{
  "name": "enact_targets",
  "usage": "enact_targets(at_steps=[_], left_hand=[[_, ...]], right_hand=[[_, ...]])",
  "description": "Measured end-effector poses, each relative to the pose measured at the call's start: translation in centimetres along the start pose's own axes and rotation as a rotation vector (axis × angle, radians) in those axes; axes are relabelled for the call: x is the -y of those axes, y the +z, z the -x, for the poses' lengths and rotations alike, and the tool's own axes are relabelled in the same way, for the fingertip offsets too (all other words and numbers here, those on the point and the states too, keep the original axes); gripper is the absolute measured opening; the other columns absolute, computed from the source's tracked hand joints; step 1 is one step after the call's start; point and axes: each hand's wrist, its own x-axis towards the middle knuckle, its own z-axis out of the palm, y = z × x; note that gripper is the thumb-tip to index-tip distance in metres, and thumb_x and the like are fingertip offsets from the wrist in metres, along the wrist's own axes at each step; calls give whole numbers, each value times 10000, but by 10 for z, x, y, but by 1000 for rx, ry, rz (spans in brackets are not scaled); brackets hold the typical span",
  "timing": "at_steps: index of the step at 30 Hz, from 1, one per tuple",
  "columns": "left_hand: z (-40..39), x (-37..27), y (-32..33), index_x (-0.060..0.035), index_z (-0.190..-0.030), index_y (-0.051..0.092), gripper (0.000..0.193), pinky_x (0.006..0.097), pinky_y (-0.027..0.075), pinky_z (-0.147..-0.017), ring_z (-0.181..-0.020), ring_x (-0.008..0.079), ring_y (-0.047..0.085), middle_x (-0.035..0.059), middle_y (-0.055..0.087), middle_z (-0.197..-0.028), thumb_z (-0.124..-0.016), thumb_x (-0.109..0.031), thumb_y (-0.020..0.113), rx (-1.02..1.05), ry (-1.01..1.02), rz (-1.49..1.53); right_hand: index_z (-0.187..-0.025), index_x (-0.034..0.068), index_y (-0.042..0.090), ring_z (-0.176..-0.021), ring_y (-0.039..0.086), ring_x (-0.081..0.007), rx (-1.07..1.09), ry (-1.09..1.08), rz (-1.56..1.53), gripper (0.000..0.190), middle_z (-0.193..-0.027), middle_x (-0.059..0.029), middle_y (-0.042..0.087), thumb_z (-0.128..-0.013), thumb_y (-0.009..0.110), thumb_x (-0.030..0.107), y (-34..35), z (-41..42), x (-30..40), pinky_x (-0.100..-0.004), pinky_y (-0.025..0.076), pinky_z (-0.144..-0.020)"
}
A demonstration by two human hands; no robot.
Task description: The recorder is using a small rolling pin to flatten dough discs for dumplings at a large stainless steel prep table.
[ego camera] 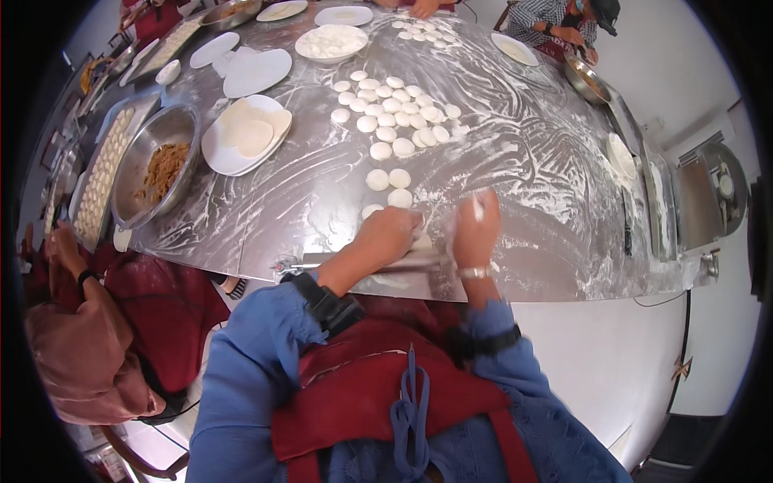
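Note:
Near the table's front edge, my left hand [389,234] has its fingers curled down on a pale dough piece [422,243]. Just below it lies a metal roller device [416,263] with a small metal fitting at its left end; my forearm covers part of it. My right hand [481,223] is raised and curled to the right of the roller. It is floury and blurred by motion, and whatever its fingers hold is hidden. Several round dough pieces [399,198] lie just beyond my left hand, leading up to a larger cluster [392,108].
A steel bowl of brown filling [166,172] and a plate of flat dough rounds [250,136] stand left. Behind are white plates [258,72] and a bowl of flour [331,43]. A tray of shaped pieces [102,175] is beside a seated co-worker [90,356]. Loose flour covers the metal table [543,241].

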Motion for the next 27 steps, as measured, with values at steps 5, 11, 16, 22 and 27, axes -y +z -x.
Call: enact_targets(at_steps=[5, 11, 16, 22, 27], left_hand=[[22, 2, -12, -37, -830, 575, 129, 426, 461, -637, -704, 373, 576, 189, 587, -720, -716, -95, 553, -21, -51, 131], [-5, -11, 2, -38, -838, 576, 126, 422, 460, -647, -724, 379, 580, 207, 591, -739, -727, -65, 525, -92, -92, 205], [14, 3, -9, -37, -847, 575, 125, 440, 459, -656, -742, 383, 579, 212, 593, -757, -740, -79, 526, -1, -25, 57], [5, -10, 3, -32, -839, 565, 112, 435, 456, -649, -723, 381, 580, 201, 589, -743, -741, -62, 518, -151, -59, 210], [5, -3, -4, -25, -817, 548, 92, 440, 449, -639, -715, 391, 570, 206, 580, -736, -740, -67, 518, -67, -34, 75]], right_hand=[[-757, 32, 467, -509, 500, -146, 61, 203, -158, 102, -584, -103, 511, -794, 522, 109, -24, 20, 22, -319, 408, -480], [-756, 23, 462, -528, 513, -182, 35, 110, -52, 85, -593, -106, 513, -773, 516, 87, 22, -16, -1, -336, 410, -502], [-779, -3, 473, -542, 517, -298, 65, 388, -234, 110, -621, -164, 534, -757, 523, 92, -25, 22, 15, -380, 416, -541], [-780, 7, 468, -530, 493, -329, 64, 169, -91, 110, -610, -178, 509, -774, 520, 104, 16, -16, 13, -382, 411, -526], [-771, 17, 466, -540, 499, -322, 15, 87, -27, 106, -616, -173, 515, -779, 523, 106, -1, -1, 5, -382, 407, -524]])
